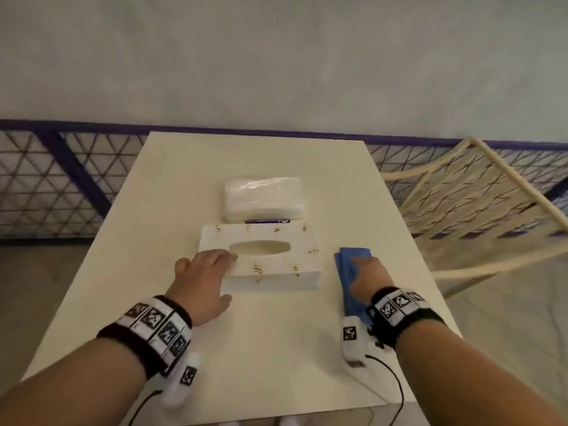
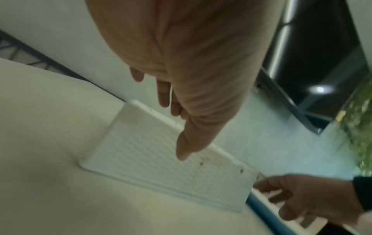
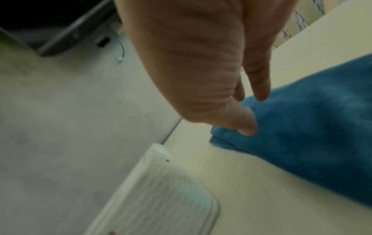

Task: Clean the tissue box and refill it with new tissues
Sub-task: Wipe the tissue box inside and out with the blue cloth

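Head view is showing a white table (image 1: 261, 348) with a white tissue box (image 1: 270, 265) lying near its middle, brown specks dotting the top around the oval slot. The left hand (image 1: 203, 281) is resting with straight, spread fingers on the box's left end, fingertips near the slot and thumb hanging beside the front face; it is flat, not gripping. Just behind the box, a plastic-wrapped tissue pack (image 1: 263, 198) is lying on the table, close to the box's far edge. To the right of the box and slightly apart from it, a folded blue cloth (image 1: 350, 272) is lying on the table. The right hand (image 1: 367, 279) is sitting on the cloth; the right wrist view is showing its thumb (image 3: 244, 125) touching the cloth's edge and the fingers reaching down loosely, not closed around it. A pale wooden slatted frame (image 1: 467, 204) is leaning against a mesh fence (image 1: 46, 186) beyond the table.
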The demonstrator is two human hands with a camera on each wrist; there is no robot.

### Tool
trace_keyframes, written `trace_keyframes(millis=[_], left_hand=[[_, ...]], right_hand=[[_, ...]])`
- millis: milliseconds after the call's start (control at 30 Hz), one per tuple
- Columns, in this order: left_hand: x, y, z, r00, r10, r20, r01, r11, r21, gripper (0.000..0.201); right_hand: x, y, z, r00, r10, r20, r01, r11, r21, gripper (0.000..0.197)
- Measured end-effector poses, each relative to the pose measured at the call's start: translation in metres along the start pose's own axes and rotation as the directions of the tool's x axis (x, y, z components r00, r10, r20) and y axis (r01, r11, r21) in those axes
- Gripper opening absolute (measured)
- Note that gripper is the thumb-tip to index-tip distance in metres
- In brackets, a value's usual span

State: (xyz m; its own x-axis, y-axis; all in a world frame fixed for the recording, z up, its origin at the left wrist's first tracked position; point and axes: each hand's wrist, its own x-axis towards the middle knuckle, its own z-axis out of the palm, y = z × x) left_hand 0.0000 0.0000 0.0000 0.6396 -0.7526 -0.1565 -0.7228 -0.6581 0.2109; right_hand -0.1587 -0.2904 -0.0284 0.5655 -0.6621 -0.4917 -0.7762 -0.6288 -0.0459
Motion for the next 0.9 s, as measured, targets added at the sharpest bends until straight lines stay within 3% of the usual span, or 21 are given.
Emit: trace_keyframes(millis=[67,233,400,500,567,633,667,767,833,900], left_hand=[[0.007,0.006,0.003,0.999,0.028,-0.023,-0.026,0.997,0.079,0.077],[0.022,0.010,0.015,0.998,0.047,-0.038,-0.042,0.991,0.126,0.070],[0.034,0.014,0.010,0.998,0.020,-0.067,-0.011,0.992,0.127,0.062],[0.035,0.013,0.008,0.998,0.020,-0.051,-0.013,0.991,0.130,0.060],[0.034,0.013,0.006,0.998,0.035,-0.045,-0.029,0.990,0.140,0.059],[0.035,0.013,0.005,0.998,0.054,-0.044,-0.046,0.988,0.149,0.057],[0.036,0.012,0.005,0.998,0.057,-0.042,-0.050,0.987,0.151,0.057],[0.039,0.012,0.004,0.998,0.057,-0.028,-0.052,0.988,0.145,0.057],[0.039,0.013,0.001,0.998,0.051,-0.021,-0.047,0.987,0.152,0.053],[0.039,0.014,0.001,0.998,0.042,-0.040,-0.036,0.988,0.151,0.041]], right_hand=[[0.001,-0.004,0.003,0.997,0.072,0.040,-0.073,0.997,0.026,0.074],[0.000,-0.010,0.015,0.984,0.082,0.158,-0.068,0.993,-0.096,0.088],[-0.015,-0.003,0.020,0.997,0.004,0.072,0.007,0.989,-0.147,0.053],[-0.022,-0.001,0.015,0.981,-0.008,0.192,0.030,0.993,-0.111,0.021],[-0.030,0.003,0.001,0.967,-0.018,0.253,0.038,0.996,-0.077,0.023],[-0.039,-0.004,-0.018,0.991,-0.056,0.124,0.048,0.997,0.064,0.033],[-0.050,-0.012,-0.028,0.988,-0.155,0.004,0.153,0.976,0.156,0.035],[-0.090,-0.060,-0.050,0.847,-0.453,-0.278,0.518,0.822,0.237,0.040],[-0.088,-0.100,-0.046,0.777,-0.563,-0.282,0.609,0.786,0.108,0.041],[-0.083,-0.136,-0.030,0.760,-0.608,-0.230,0.615,0.787,-0.050,0.038]])
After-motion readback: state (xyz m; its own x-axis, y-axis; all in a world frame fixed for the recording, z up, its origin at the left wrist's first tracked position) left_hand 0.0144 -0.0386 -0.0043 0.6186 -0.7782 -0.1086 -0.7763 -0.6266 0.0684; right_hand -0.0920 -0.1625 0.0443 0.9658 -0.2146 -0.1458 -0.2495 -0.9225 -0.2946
